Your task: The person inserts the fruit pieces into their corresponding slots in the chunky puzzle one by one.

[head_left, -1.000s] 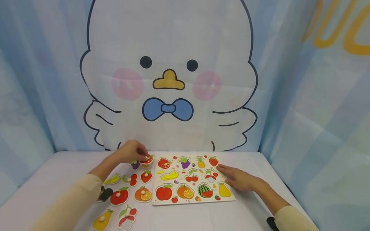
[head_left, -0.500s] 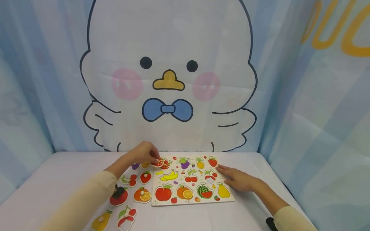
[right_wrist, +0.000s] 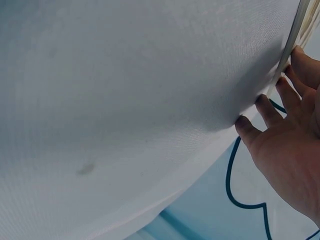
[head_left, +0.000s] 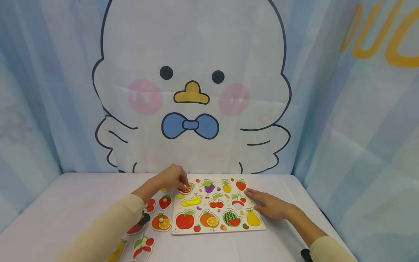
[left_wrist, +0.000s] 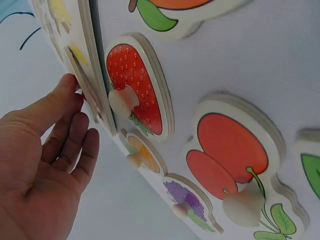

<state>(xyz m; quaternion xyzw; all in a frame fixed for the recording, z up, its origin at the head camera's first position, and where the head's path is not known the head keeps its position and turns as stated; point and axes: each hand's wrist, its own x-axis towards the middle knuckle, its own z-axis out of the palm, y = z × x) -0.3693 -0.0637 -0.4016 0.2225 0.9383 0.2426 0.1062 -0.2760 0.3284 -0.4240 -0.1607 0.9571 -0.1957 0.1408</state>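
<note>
Near the back left corner of the wooden fruit puzzle board [head_left: 206, 205], my left hand [head_left: 170, 177] pinches a pomegranate puzzle piece [head_left: 185, 190]. The piece lies over the pomegranate picture on the board; whether it sits down in the recess I cannot tell. In the left wrist view the left hand [left_wrist: 52, 145] has thumb and fingers at the piece, which shows nearly edge-on [left_wrist: 84, 85]. My right hand [head_left: 270, 204] rests with extended fingers along the board's right edge; in the right wrist view its fingertips [right_wrist: 296, 57] meet that edge.
Left of the board lie loose knobbed pieces: a strawberry [head_left: 165, 202], an orange [head_left: 161, 222], a radish-like piece [head_left: 143, 249], a pear [head_left: 116, 251], red cherries [left_wrist: 232, 150] and grapes [left_wrist: 185, 197]. My left sleeve covers others. A curtain with a cartoon bird [head_left: 193, 153] hangs behind the table.
My left hand has carried the pomegranate piece rightward from beside the board to its back left corner, and the piece is lower now. My right hand has stayed at the right edge.
</note>
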